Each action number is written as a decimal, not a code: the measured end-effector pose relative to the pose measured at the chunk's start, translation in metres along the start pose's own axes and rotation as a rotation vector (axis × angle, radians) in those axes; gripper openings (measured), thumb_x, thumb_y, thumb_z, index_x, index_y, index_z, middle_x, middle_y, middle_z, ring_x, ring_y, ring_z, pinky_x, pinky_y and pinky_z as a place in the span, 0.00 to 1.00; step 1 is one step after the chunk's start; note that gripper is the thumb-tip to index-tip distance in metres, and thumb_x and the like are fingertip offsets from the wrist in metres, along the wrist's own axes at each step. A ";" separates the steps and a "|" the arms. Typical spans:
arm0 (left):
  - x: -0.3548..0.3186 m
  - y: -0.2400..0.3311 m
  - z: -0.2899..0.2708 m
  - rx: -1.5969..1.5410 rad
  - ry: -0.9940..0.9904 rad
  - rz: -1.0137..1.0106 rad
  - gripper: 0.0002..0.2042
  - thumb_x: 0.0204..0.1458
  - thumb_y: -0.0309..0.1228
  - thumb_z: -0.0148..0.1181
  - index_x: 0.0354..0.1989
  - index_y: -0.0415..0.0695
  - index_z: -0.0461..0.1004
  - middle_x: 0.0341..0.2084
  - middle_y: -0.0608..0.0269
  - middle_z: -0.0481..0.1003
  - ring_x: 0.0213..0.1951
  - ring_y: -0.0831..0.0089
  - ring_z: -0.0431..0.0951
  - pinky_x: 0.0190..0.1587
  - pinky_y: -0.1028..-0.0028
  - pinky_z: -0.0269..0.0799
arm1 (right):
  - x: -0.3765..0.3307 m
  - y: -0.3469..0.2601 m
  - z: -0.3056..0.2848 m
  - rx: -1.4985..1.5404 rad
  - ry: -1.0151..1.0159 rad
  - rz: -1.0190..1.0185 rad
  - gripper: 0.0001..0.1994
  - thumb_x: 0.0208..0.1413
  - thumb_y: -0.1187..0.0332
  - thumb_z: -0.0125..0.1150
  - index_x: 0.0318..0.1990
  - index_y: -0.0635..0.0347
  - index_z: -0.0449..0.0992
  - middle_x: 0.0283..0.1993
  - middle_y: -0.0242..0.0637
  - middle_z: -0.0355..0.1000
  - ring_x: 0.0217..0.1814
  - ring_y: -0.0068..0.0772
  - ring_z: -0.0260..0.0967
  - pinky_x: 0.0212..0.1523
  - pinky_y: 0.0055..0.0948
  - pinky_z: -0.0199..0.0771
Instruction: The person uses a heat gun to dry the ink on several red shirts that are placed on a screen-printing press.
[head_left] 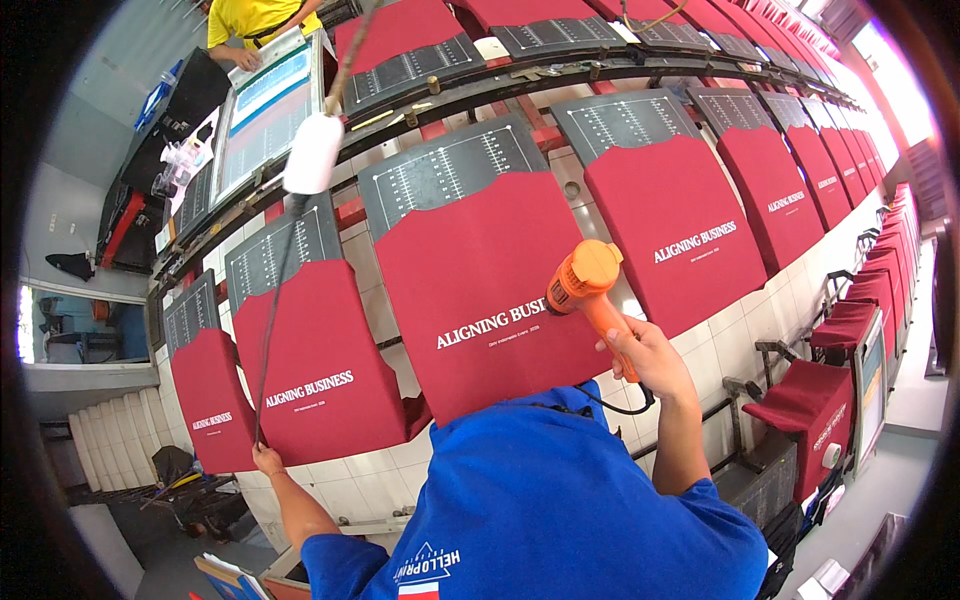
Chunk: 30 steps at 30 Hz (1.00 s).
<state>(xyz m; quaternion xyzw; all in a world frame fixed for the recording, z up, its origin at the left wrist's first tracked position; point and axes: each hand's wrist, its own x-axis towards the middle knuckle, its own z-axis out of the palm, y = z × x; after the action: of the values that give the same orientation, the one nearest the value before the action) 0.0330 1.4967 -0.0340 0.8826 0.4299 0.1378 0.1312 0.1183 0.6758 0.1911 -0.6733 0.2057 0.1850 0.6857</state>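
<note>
My right hand (652, 362) is wrapped round the handle of an orange heat gun (588, 278), held above the red fabric piece (480, 270) in front of me. White print on that fabric is partly covered by the gun's nozzle. A black cord (630, 410) leaves the bottom of the handle. Out to the left, my left hand (268, 460) has its fingers closed on a dark hanging cable (272, 345), beside the lower edge of another red printed piece (310, 350). Higher up, the cable runs into a white electrical connector (313, 155) hanging from above.
Several dark boards with white scale marks (455, 165) carry red fabric in long rows. A metal rail (440, 100) runs behind them. At the far left, a person in yellow (262, 20) stands by a framed screen (265, 110). More red pieces (815, 395) line the right side.
</note>
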 end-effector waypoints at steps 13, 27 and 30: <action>-0.031 0.038 0.011 0.004 0.049 0.090 0.15 0.61 0.34 0.49 0.48 0.37 0.75 0.45 0.42 0.77 0.48 0.44 0.76 0.50 0.57 0.70 | 0.000 0.008 0.023 -0.046 -0.033 -0.042 0.16 0.65 0.62 0.53 0.50 0.67 0.71 0.35 0.33 0.73 0.23 0.17 0.67 0.25 0.21 0.71; -0.103 0.219 -0.028 0.157 -0.011 0.679 0.09 0.51 0.31 0.60 0.29 0.35 0.74 0.28 0.48 0.74 0.33 0.47 0.75 0.39 0.52 0.68 | -0.005 0.011 0.056 0.013 0.017 -0.024 0.16 0.66 0.62 0.52 0.53 0.64 0.71 0.35 0.33 0.73 0.23 0.16 0.66 0.25 0.20 0.71; -0.136 0.306 -0.022 -0.162 -0.200 0.836 0.10 0.54 0.31 0.60 0.31 0.35 0.73 0.31 0.45 0.75 0.37 0.44 0.75 0.39 0.53 0.69 | -0.005 0.017 0.062 0.009 0.039 -0.029 0.16 0.66 0.62 0.52 0.53 0.64 0.71 0.35 0.33 0.73 0.23 0.16 0.66 0.25 0.19 0.72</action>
<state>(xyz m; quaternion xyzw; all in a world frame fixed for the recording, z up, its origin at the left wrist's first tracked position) 0.1658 1.2089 0.0756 0.9766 0.0086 0.1262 0.1740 0.1072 0.7378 0.1802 -0.6765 0.2103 0.1610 0.6872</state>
